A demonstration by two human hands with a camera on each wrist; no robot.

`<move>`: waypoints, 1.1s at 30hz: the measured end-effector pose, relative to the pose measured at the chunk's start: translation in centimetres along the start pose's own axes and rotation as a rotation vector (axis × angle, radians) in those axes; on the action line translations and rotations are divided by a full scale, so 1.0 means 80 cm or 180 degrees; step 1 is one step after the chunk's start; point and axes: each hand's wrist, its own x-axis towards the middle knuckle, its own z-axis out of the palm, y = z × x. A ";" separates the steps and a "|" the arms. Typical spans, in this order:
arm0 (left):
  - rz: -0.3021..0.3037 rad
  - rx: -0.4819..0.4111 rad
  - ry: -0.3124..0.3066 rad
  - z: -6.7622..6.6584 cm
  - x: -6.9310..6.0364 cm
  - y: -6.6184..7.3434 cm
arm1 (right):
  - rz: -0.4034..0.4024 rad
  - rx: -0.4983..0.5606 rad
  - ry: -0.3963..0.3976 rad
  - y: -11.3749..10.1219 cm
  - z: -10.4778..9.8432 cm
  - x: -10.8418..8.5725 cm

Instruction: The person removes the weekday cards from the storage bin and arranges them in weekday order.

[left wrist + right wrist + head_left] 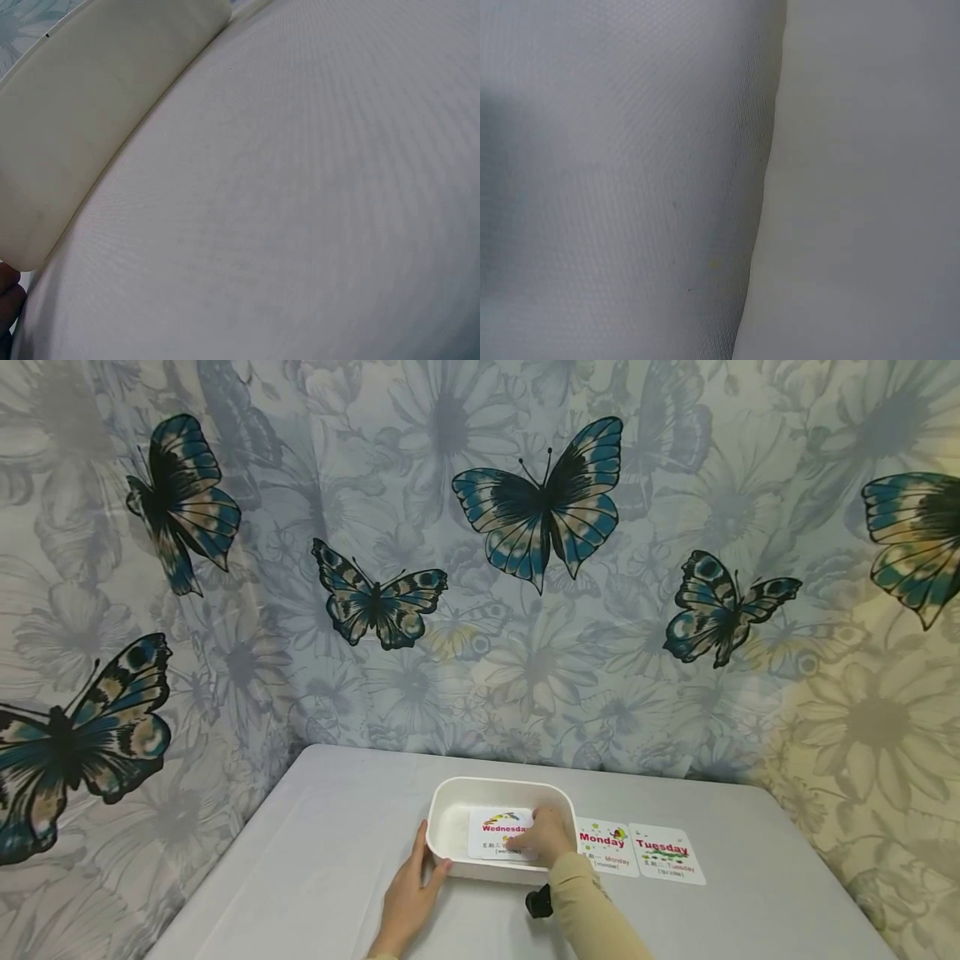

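A white plastic box (501,872) with rounded corners stands on the table in the head view. At its front left corner my left hand (408,897) holds it, fingers along the left side and thumb at the front. My right hand (549,837), slightly blurred, reaches inside. It grips the right part of a "Wednesday" card (491,835), with the thumb over the printed face; the other fingers are partly hidden. Both wrist views show the box wall (97,112) close up; fingertips (9,296) appear at the left wrist view's lower left edge.
To the right of the box lie a "Monday" card (611,847) and a "Tuesday" card (666,853), side by side and face up. A white cloth covers the table (300,860). Behind it hangs a curtain (525,677) printed with butterflies and flowers.
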 end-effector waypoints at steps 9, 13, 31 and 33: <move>0.0024 -0.0007 0.0015 0.001 0.001 0.002 | 0.0017 -0.0021 0.0161 -0.002 -0.007 -0.006; 0.0035 -0.0001 0.0024 0.002 0.001 0.003 | 0.0086 0.0028 0.0144 -0.002 -0.009 -0.006; 0.0057 -0.0037 0.0079 0.001 0.000 0.003 | 0.0052 0.0374 0.0371 -0.020 -0.017 -0.012; 0.0021 -0.0034 0.0073 0.001 0.000 0.002 | -0.0008 0.0384 0.0364 -0.022 -0.018 -0.013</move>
